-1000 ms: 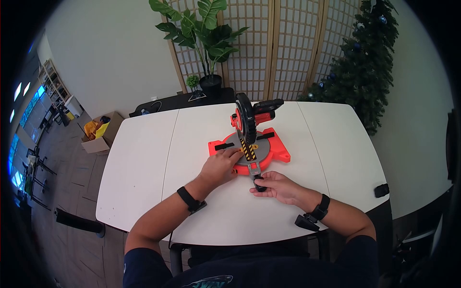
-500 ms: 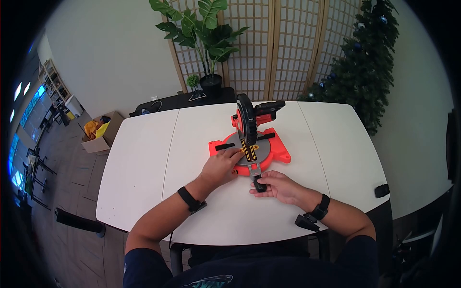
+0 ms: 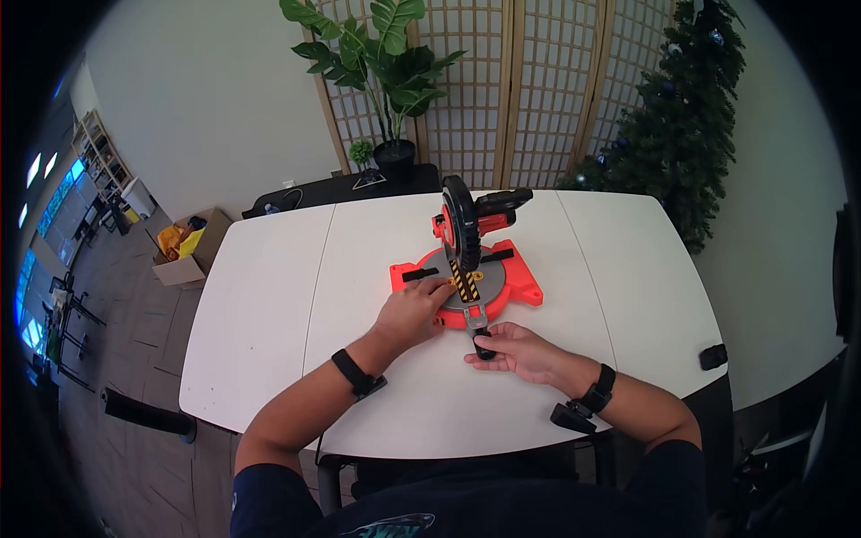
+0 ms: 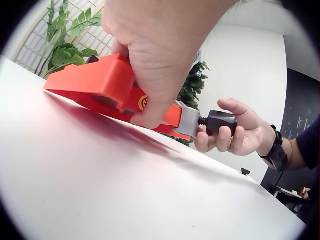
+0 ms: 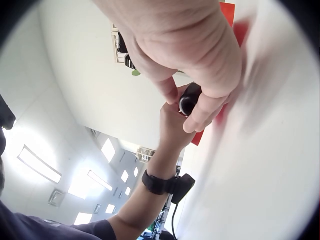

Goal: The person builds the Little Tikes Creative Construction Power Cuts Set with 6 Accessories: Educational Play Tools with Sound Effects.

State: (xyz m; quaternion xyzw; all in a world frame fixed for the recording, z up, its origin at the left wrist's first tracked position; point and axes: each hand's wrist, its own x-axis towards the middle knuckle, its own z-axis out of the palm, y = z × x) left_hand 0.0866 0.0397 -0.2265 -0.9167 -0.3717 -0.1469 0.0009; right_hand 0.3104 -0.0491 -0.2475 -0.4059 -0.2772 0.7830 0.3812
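A red and grey miter saw (image 3: 516, 285) with a black blade guard (image 3: 459, 224) stands on the white table. My left hand (image 3: 411, 314) grips the front left of its base; in the left wrist view the thumb (image 4: 150, 114) hooks over the red rim. At the front of the saw, my right hand (image 3: 525, 352) holds the black knob (image 4: 221, 123) between thumb and fingers. A short length of dark thread (image 4: 202, 121) shows between the knob and the grey bracket (image 4: 188, 120). From the right wrist view, the knob's rounded end pokes out between the fingers.
The white table (image 3: 260, 332) spreads to both sides of the saw. A small black object (image 3: 713, 356) lies at its right edge. Behind are a potted plant (image 3: 395, 157), a folding screen (image 3: 466, 90) and a decorated tree (image 3: 664, 134). An open cardboard box (image 3: 193, 260) sits on the floor at left.
My right thumb and fingers have shifted slightly around the black knob. The saw's upper part moved a touch to the right early on. My left hand has stayed on the base.
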